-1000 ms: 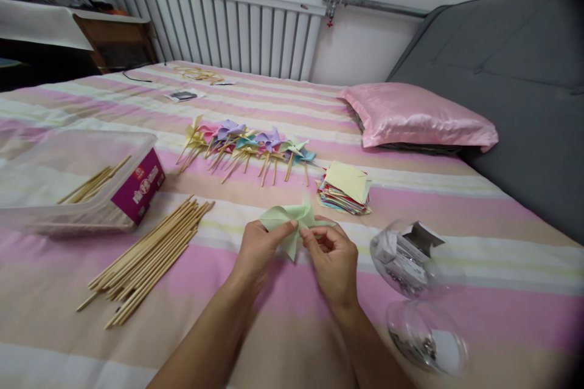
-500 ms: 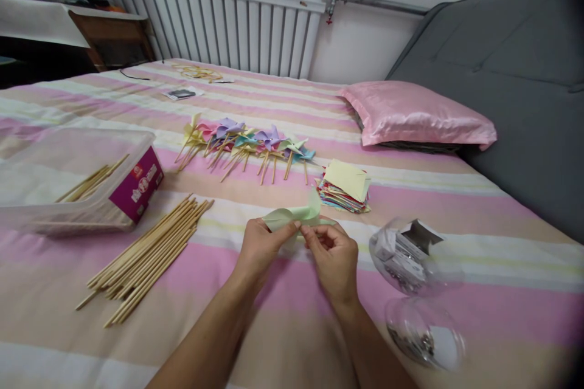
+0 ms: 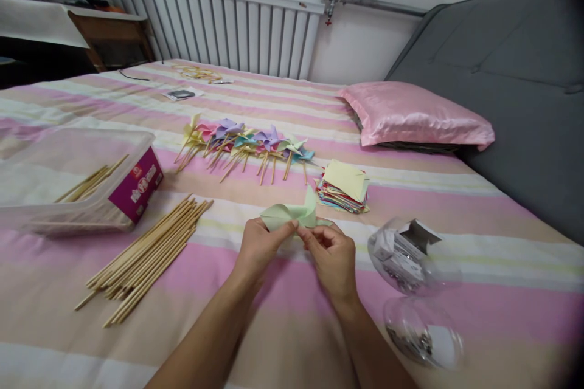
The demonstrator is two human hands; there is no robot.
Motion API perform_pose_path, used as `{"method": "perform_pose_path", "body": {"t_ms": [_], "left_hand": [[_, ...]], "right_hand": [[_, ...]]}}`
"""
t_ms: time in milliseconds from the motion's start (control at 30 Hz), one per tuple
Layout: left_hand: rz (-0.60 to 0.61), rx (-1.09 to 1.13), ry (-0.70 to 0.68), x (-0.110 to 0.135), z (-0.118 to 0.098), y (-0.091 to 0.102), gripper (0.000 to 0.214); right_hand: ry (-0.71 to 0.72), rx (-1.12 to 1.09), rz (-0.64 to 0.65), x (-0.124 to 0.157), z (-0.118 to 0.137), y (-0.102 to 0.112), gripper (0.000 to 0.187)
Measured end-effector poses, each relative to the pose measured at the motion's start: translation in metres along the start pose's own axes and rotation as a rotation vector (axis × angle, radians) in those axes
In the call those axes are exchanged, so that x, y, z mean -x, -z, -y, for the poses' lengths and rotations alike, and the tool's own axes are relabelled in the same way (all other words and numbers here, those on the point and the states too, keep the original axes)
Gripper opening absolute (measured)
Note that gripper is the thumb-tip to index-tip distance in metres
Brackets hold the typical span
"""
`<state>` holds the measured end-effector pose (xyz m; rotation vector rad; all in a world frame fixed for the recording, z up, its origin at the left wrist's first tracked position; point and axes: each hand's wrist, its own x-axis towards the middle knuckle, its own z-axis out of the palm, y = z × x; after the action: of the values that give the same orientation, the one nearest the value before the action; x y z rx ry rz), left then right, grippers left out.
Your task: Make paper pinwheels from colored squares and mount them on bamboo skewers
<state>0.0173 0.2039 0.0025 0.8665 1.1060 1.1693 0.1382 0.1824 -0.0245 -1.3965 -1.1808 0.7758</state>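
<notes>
Both of my hands meet over the striped bedspread (image 3: pixel 292 316), pinching a light green paper pinwheel (image 3: pixel 292 214). My left hand (image 3: pixel 260 246) grips its left side with thumb and fingers closed. My right hand (image 3: pixel 332 255) pinches it near the centre, fingers curled. A loose bundle of wooden sticks (image 3: pixel 146 255) lies to the left of my hands. Just beyond them sits a stack of coloured paper squares (image 3: pixel 344 188), and farther back a row of finished pinwheels on sticks (image 3: pixel 246 143).
A clear plastic box with a purple label (image 3: pixel 77 182) holds a few sticks at the left. A clear jar of small metal pieces (image 3: pixel 404 258) and its lid (image 3: pixel 422 331) lie at the right. A pink pillow (image 3: pixel 415 115), grey headboard and radiator stand behind.
The green pinwheel has been turned in my fingers: its lower flap is tucked away and an upper flap stands up. My hands stayed in about the same place.
</notes>
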Motion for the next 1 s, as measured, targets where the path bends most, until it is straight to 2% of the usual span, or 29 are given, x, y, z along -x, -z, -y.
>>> {"method": "perform_pose_path", "body": {"t_ms": [100, 200, 333, 400, 433, 533, 600, 733, 900, 1000], "left_hand": [[-0.013, 0.051, 0.038, 0.000, 0.001, 0.000, 0.020], [-0.021, 0.127, 0.054, -0.001, 0.002, 0.000, 0.021], [-0.026, 0.210, 0.077, -0.002, 0.002, -0.001, 0.023], [-0.040, 0.213, 0.097, -0.001, 0.003, -0.003, 0.023], [-0.043, 0.217, 0.102, 0.000, 0.003, -0.004, 0.023], [-0.032, 0.253, 0.108, 0.004, 0.004, -0.009, 0.023], [-0.026, 0.268, 0.107, 0.007, 0.004, -0.014, 0.023], [-0.025, 0.248, 0.100, 0.012, 0.007, -0.021, 0.019], [-0.010, 0.206, 0.081, 0.013, 0.008, -0.022, 0.017], [0.066, 0.158, 0.099, 0.011, 0.005, -0.016, 0.019]], "right_hand": [[0.017, -0.049, 0.000, 0.001, 0.000, -0.002, 0.026], [0.031, -0.168, -0.056, 0.002, 0.003, -0.003, 0.028], [0.051, -0.310, -0.148, 0.003, 0.004, -0.007, 0.057], [-0.007, -0.411, -0.121, 0.003, 0.003, -0.010, 0.064], [-0.053, -0.471, -0.086, 0.004, 0.002, -0.012, 0.062], [-0.177, -0.584, 0.007, 0.006, 0.001, -0.016, 0.036], [-0.219, -0.597, -0.005, 0.007, 0.000, -0.017, 0.027], [-0.253, -0.587, -0.096, 0.006, -0.005, -0.016, 0.024], [-0.315, -0.605, -0.124, 0.003, -0.004, -0.013, 0.019], [-0.369, -0.649, -0.115, -0.001, 0.002, -0.006, 0.015]]}}
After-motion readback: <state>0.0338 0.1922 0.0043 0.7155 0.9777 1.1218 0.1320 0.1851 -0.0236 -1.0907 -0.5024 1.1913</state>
